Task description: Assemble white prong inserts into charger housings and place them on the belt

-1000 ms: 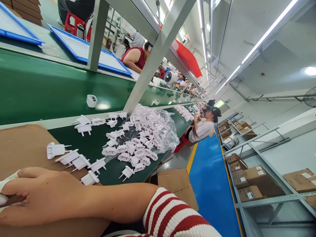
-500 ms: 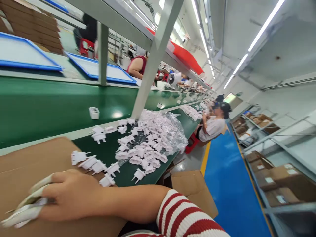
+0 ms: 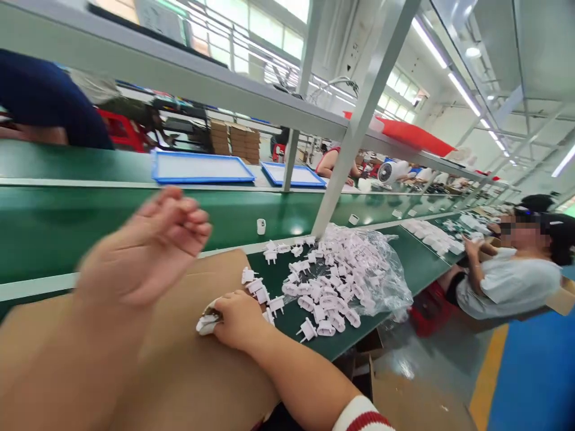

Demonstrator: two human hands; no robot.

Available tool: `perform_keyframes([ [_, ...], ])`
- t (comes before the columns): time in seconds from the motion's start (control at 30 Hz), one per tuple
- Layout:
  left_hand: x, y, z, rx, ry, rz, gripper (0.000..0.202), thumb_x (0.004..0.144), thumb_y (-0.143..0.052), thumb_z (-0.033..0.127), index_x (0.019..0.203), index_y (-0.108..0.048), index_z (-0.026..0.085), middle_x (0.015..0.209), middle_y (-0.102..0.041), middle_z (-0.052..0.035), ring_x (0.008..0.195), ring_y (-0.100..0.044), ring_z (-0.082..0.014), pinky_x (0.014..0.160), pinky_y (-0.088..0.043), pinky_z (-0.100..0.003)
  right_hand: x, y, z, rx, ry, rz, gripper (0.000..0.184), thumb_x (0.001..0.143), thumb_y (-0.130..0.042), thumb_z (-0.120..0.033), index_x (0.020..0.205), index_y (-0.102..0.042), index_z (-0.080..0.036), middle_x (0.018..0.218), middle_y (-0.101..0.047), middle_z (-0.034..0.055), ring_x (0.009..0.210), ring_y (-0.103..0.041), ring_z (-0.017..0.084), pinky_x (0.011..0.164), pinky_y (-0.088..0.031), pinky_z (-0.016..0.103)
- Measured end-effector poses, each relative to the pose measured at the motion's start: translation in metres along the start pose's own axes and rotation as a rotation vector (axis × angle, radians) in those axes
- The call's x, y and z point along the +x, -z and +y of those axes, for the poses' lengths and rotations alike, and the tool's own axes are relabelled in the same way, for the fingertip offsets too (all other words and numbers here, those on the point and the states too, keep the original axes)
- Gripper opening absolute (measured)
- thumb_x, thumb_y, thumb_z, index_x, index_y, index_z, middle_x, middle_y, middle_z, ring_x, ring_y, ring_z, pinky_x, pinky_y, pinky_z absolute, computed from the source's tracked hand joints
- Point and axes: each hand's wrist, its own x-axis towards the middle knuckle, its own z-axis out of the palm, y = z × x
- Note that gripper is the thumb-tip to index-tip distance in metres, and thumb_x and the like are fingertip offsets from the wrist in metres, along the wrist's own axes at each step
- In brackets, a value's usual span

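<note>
My left hand (image 3: pixel 155 245) is raised over the cardboard sheet (image 3: pixel 179 377), in front of the green belt. Its fingers are curled in, and I see nothing between them; the wrist is blurred. Low over the cardboard, my right hand (image 3: pixel 240 320) has its fingers closed, white coverings on the fingertips. A small white plastic part (image 3: pixel 207 323) shows at those fingertips, partly hidden by them. Just beyond that hand lie several loose white two-pin plugs (image 3: pixel 259 291). A large heap of similar plugs (image 3: pixel 332 287) spills from a clear plastic bag (image 3: pixel 390 275) to the right.
A green conveyor belt (image 3: pixel 215 218) runs behind the bench, with a small white device (image 3: pixel 261 226) on it. A slanted metal post (image 3: pixel 354 143) rises beside the heap. Blue-edged trays (image 3: pixel 202 167) stand beyond the belt. A co-worker in a white shirt (image 3: pixel 516 287) sits at right.
The view has swung left and levelled, so things appear farther right. My left hand has come into view, raised. My right hand remains over the cardboard, its fingers now closer to the loose plugs.
</note>
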Motion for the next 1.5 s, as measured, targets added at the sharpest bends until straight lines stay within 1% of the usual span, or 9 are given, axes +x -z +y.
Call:
perform_keyframes([
  [0.17, -0.01, -0.033, -0.022, -0.066, 0.134, 0.114, 0.033, 0.103, -0.039, 0.001, 0.093, -0.067, 0.016, 0.079, -0.056, -0.0028, 0.063, -0.06, -0.0106, 0.055, -0.057, -0.02, -0.001, -0.002, -0.004, -0.035, -0.027, 0.0, 0.023, 0.09, -0.075, -0.022, 0.112, -0.08, -0.02, 0.115, -0.082, 0.0075, 0.106, -0.073, 0.025, 0.082, -0.052, 0.031],
  [0.67, 0.015, -0.017, -0.056, -0.058, 0.222, 0.115, 0.025, 0.097, -0.043, -0.002, 0.095, -0.061, 0.014, 0.078, -0.053, -0.0016, 0.063, -0.056, -0.0111, 0.059, -0.054, -0.022, -0.002, -0.008, -0.01, -0.023, 0.029, -0.012, 0.025, 0.093, -0.073, -0.029, 0.115, -0.079, -0.019, 0.118, -0.079, 0.0121, 0.107, -0.07, 0.029, 0.085, -0.056, 0.035],
  [0.8, 0.041, 0.01, -0.065, 0.388, 0.062, 0.037, 0.012, 0.099, -0.053, 0.01, 0.103, -0.061, 0.018, 0.089, -0.059, -0.0021, 0.077, -0.06, -0.0101, 0.075, -0.057, -0.022, -0.003, -0.006, -0.008, -0.008, 0.021, -0.041, 0.033, 0.095, -0.072, -0.028, 0.126, -0.077, -0.019, 0.124, -0.078, 0.0114, 0.112, -0.07, 0.028, 0.089, -0.058, 0.035],
  [0.9, 0.085, 0.04, -0.069, 0.828, -0.124, 0.101, 0.014, 0.093, -0.065, 0.022, 0.107, -0.061, 0.019, 0.102, -0.066, -0.0029, 0.096, -0.064, -0.0132, 0.099, -0.056, -0.03, -0.003, -0.005, -0.007, -0.021, 0.023, -0.06, 0.036, 0.095, -0.071, -0.028, 0.13, -0.075, -0.017, 0.126, -0.077, 0.0118, 0.116, -0.069, 0.028, 0.09, -0.058, 0.034],
  [1.03, 0.147, 0.073, -0.073, 1.173, -0.091, 0.093, 0.037, 0.081, -0.08, 0.04, 0.105, -0.068, 0.015, 0.116, -0.073, -0.0129, 0.123, -0.063, -0.0314, 0.118, -0.046, -0.05, -0.001, -0.003, -0.006, -0.004, 0.011, -0.077, 0.036, 0.095, -0.069, -0.023, 0.131, -0.076, -0.02, 0.125, -0.078, 0.0106, 0.117, -0.07, 0.028, 0.09, -0.059, 0.035],
  [1.13, 0.178, 0.094, -0.077, 1.416, -0.044, -0.037, 0.054, 0.058, -0.088, 0.033, 0.108, -0.074, 0.015, 0.145, -0.067, -0.019, 0.152, -0.044, -0.0433, 0.131, -0.031, -0.051, -0.002, -0.004, -0.005, 0.06, -0.012, -0.063, 0.039, 0.094, -0.069, -0.02, 0.132, -0.077, -0.023, 0.124, -0.078, 0.0094, 0.116, -0.072, 0.027, 0.091, -0.059, 0.034],
  [1.2, 0.19, 0.107, -0.081, 1.53, -0.015, -0.126, 0.06, 0.053, -0.085, 0.029, 0.11, -0.076, 0.016, 0.152, -0.063, -0.019, 0.155, -0.041, -0.0429, 0.132, -0.03, -0.047, -0.001, -0.006, -0.003, 0.126, -0.041, -0.031, 0.039, 0.092, -0.07, -0.018, 0.13, -0.079, -0.023, 0.123, -0.077, 0.0095, 0.113, -0.073, 0.025, 0.089, -0.059, 0.032],
  [1.33, 0.197, 0.132, -0.084, 1.689, 0.031, -0.217, 0.055, 0.059, -0.082, 0.039, 0.109, -0.076, 0.017, 0.132, -0.074, -0.0172, 0.124, -0.067, -0.0373, 0.11, -0.051, -0.041, 0.007, -0.011, 0.004, 0.417, -0.144, 0.133, 0.03, 0.086, -0.079, -0.021, 0.116, -0.084, -0.022, 0.114, -0.078, 0.0073, 0.099, -0.073, 0.02, 0.089, -0.058, 0.028],
  [1.5, 0.177, 0.154, -0.082, 1.763, -0.035, -0.222, 0.057, 0.067, -0.081, 0.054, 0.113, -0.073, 0.019, 0.13, -0.074, -0.0143, 0.117, -0.068, -0.0324, 0.103, -0.053, -0.035, 0.017, -0.009, 0.01, 1.057, -0.34, 0.298, 0.037, 0.076, -0.087, -0.054, 0.094, -0.083, -0.022, 0.078, -0.074, 0.0002, 0.075, -0.068, 0.016, 0.07, -0.054, 0.025],
])
